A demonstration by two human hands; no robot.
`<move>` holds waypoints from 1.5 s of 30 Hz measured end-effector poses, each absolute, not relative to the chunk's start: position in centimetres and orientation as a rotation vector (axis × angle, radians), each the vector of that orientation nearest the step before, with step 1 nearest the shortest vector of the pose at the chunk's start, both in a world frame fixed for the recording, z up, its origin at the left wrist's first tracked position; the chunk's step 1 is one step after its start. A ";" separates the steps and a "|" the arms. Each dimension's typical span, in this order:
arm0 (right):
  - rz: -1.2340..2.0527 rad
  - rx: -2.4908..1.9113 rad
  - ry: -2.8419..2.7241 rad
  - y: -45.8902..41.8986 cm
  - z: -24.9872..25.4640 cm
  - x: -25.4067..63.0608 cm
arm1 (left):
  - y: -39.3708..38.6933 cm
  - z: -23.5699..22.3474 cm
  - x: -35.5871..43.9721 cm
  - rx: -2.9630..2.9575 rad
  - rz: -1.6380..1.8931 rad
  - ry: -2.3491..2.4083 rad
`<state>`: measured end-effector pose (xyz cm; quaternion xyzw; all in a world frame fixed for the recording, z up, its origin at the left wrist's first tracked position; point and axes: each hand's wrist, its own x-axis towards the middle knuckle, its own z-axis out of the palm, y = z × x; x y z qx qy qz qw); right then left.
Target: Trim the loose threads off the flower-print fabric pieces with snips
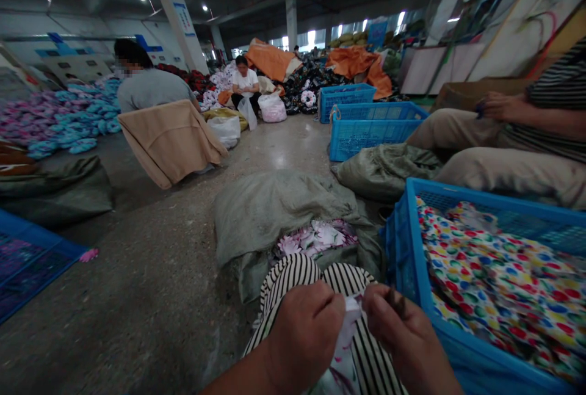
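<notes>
Over my striped lap, my left hand (310,320) is closed on the edge of a white fabric piece (347,346) with pink and dark markings. My right hand (403,328) pinches the same cloth from the other side, its thumb and fingers near the left hand's fingertips. The fabric hangs down between both hands. Something small and dark shows at the right fingers, too blurred to name. Just beyond my knees, an open grey-green sack (279,206) holds pink and white floral fabric pieces (318,237).
At right stands a blue crate (414,260) of dotted fabric pieces (499,279). Another blue crate (43,254) is at lower left. A seated person (503,132) is on the right; another sits by a cloth-draped chair (174,141). More blue crates (370,132) and fabric heaps (73,114) lie beyond.
</notes>
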<state>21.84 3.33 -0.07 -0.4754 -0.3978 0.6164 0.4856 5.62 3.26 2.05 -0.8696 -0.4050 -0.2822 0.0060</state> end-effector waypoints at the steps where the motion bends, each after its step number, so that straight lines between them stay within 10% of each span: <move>1: 1.570 -1.146 -0.925 3.3 -0.1 21.6 | 3.2 1.9 5.6 -2.701 -0.882 -1.246; 45: 1.097 -1.349 -1.657 3.9 -1.1 21.6 | 3.8 0.0 5.8 -2.728 -0.841 -1.370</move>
